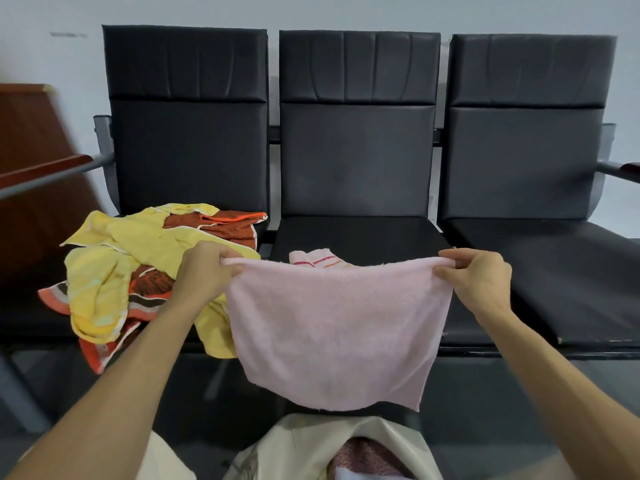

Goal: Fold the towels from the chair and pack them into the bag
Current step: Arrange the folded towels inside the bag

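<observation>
The left fingers (227,259) are curled over 1 upper corner of the pink towel (332,327), thumb underneath, pinching the cloth. The right fingers (450,255) pinch the other upper corner the same way, thumb below the edge. Both the left hand (204,268) and the right hand (474,278) are closed on the cloth and hold nothing else.

Between the 2 grips the top edge runs left to right with a slight sag in the middle, so the towel's long axis lies across the view from hand to hand. The cloth hangs flat from the fingers, facing the person, and narrows a little toward its lower edge.

Just beyond the top edge, between the hands, a folded striped towel (317,257) lies on the middle seat of the bench (356,161), which has 3 seats.

Beyond and outside the left fingers, a loose pile (114,271) of yellow and orange towels covers the left seat, some of it drooping over the front edge.

Below the hanging edge, close to the person, a cream bag (304,441) stands open with reddish cloth (367,455) inside it.

Far to the left of the left hand stands a dark wooden panel (31,133).
</observation>
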### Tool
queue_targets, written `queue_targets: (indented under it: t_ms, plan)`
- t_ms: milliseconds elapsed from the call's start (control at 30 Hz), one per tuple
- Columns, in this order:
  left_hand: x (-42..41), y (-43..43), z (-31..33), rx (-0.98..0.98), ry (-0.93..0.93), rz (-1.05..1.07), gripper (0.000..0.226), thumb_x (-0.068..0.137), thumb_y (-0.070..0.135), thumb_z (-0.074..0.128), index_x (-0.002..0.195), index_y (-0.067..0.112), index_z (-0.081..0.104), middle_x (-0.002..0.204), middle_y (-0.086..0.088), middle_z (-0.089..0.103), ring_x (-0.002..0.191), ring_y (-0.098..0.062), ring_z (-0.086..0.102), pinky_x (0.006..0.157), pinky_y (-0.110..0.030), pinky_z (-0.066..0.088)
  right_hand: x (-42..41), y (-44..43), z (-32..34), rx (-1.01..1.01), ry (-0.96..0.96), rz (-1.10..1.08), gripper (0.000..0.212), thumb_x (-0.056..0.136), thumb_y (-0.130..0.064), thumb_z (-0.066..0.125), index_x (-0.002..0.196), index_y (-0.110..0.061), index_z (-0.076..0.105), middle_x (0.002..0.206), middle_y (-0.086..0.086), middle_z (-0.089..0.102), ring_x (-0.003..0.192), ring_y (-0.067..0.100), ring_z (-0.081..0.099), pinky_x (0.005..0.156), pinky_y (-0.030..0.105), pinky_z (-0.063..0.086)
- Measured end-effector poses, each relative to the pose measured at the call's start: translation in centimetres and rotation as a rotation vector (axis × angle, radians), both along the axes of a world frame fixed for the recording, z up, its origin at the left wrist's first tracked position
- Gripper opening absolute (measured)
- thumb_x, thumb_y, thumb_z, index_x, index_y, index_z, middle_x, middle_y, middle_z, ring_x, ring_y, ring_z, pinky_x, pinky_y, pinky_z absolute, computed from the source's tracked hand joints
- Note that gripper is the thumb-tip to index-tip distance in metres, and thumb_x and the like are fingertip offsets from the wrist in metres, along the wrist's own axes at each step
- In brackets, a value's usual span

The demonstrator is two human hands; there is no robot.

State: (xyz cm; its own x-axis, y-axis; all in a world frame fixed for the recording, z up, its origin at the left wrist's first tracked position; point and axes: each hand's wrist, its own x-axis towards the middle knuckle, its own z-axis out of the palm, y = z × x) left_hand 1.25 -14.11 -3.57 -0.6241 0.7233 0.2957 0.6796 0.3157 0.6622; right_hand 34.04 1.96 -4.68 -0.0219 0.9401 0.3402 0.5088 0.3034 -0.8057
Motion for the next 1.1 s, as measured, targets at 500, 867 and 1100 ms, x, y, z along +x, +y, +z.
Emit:
queue_targets:
  t_ms: [500,867,1100]
  plan:
    - [1.7,0.5,0.5,0.128,-0.567,-0.113,0.021,0.101,0.014,0.045,0.114,0.005,0.059,0.103,-0.012,0.064,0.092,-0.024,0.062,0.064,-0.032,0.056,-0.9,-1.0,0.8,-0.027,0.013,0.363,0.016,0.091,-0.021,0.064,0.08,-0.013,0.057,0.077,-0.002,0.061,0.07,0.012,0.055,0.065,0.025,0.043]
    - [4.4,-0.3,2.8,0.445,-1.136,-0.365,0.035,0.101,0.012,0.035,0.078,0.014,0.061,0.055,0.008,0.064,0.056,-0.007,0.062,0.047,-0.016,0.051,0.8,-2.8,4.6,-0.332,0.765,0.725,0.036,0.088,-0.023,0.057,0.053,-0.024,0.05,0.057,-0.009,0.051,0.052,0.007,0.05,0.053,0.021,0.046]
    - [3.1,0.0,2.2,0.337,-0.701,-0.124,0.013,0.098,0.014,0.053,0.103,0.012,0.065,0.106,-0.005,0.07,0.089,-0.017,0.066,0.066,-0.023,0.052,0.8,-0.2,3.4,-0.126,0.511,0.138,0.015,0.089,-0.023,0.068,0.077,-0.015,0.064,0.079,-0.005,0.064,0.079,0.016,0.06,0.07,0.027,0.05]
